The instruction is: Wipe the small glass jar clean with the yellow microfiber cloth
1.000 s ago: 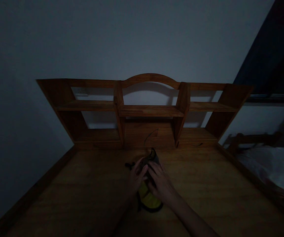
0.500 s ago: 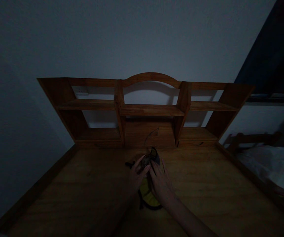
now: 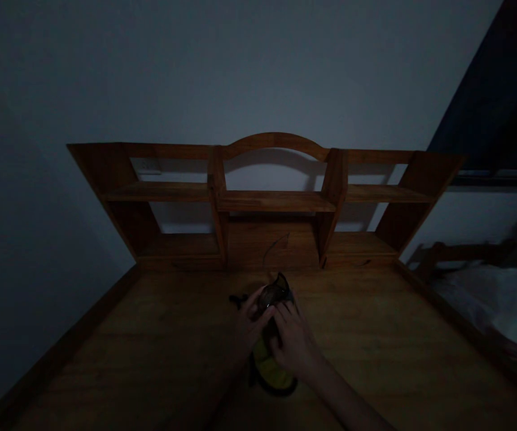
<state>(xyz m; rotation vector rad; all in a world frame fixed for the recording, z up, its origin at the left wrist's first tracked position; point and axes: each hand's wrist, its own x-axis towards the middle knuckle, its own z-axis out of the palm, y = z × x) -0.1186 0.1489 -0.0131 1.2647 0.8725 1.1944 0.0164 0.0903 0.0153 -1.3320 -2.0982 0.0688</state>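
The room is dim. A yellow pouch with dark trim (image 3: 271, 372) lies on the wooden desk (image 3: 151, 347) in front of me. Both hands rest on its far end. My left hand (image 3: 248, 326) curls its fingers round a dark rounded object (image 3: 275, 291) at the pouch's mouth. My right hand (image 3: 295, 340) grips the same spot from the right, fingers bent. A dark strap end (image 3: 237, 298) pokes out to the left of my left hand. What the dark object is I cannot make out.
A wooden hutch with shelves and an arched top (image 3: 273, 197) stands at the back of the desk against a pale wall. A thin cord (image 3: 274, 245) hangs in its middle bay. To the right, a wooden bed frame with pale bedding (image 3: 496, 299).
My right fingers, stretched flat half a second ago, have curled in on the pouch's end. The pouch has shifted slightly toward me. The left hand has barely moved.
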